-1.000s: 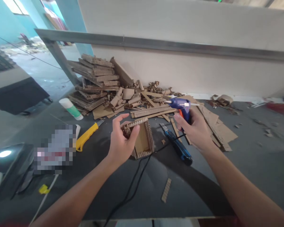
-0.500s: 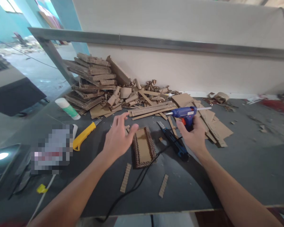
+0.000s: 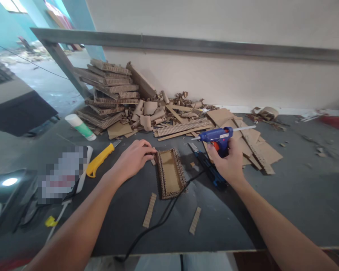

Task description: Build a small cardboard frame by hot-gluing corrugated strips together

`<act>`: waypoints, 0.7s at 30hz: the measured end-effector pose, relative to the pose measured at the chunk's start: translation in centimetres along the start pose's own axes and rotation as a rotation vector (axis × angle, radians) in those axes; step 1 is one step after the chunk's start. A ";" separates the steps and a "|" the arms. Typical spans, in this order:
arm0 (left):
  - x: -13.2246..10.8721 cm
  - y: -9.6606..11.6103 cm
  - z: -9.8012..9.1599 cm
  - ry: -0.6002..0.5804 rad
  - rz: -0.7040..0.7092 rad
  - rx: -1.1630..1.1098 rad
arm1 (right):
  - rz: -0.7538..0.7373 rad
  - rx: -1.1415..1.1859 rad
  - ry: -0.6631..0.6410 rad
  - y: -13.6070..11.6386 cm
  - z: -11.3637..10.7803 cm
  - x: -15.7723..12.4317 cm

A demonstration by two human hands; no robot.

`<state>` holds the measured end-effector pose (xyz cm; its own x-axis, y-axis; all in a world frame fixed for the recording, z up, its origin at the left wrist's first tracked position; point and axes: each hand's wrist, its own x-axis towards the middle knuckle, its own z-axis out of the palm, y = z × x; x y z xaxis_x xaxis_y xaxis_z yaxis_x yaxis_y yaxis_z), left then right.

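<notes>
My right hand is wrapped round a blue hot glue gun, its nozzle aimed left and a glue stick jutting from the back. Fingers pinched together, my left hand is at the far left corner of a small cardboard tray. A short cardboard strip shows partly beneath those fingertips. The tray lies flat, with walls of corrugated strips. Two more short corrugated strips, a left one and a right one, lie nearer the table's front edge.
A dark utility knife lies under the glue gun. A black cord crosses the tray's near right corner. To the left are a yellow cutter and a glue tube. Stacked cardboard and scraps line the wall.
My left hand has lowered to the left of the tray, and its spread fingers have come together at the small strip. My right hand still holds the glue gun, shifted slightly.
</notes>
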<state>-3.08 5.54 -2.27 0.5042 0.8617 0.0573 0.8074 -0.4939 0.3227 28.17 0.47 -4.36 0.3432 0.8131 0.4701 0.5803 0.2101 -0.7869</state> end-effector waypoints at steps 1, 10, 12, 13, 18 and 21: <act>0.0 -0.1 0.0 -0.008 0.002 -0.001 | -0.005 -0.004 0.001 0.0 0.0 0.0; 0.2 0.8 0.5 0.052 -0.004 0.046 | -0.034 -0.055 0.028 -0.2 0.0 0.1; 0.3 1.5 1.0 0.055 0.015 0.059 | -0.039 -0.062 0.025 -0.2 0.0 0.0; 0.3 1.9 1.2 0.062 0.034 0.067 | -0.041 -0.069 0.020 -0.3 0.0 0.0; 0.1 2.8 1.0 0.084 0.041 0.094 | -0.047 -0.077 0.020 -0.2 0.0 0.0; 0.0 2.8 0.6 0.037 -0.009 0.081 | -0.035 -0.060 0.006 0.0 0.1 0.1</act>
<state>-0.63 4.09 -1.94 0.4866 0.8690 0.0903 0.8347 -0.4929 0.2455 28.16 0.56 -4.39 0.3263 0.8024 0.4997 0.6350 0.2055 -0.7447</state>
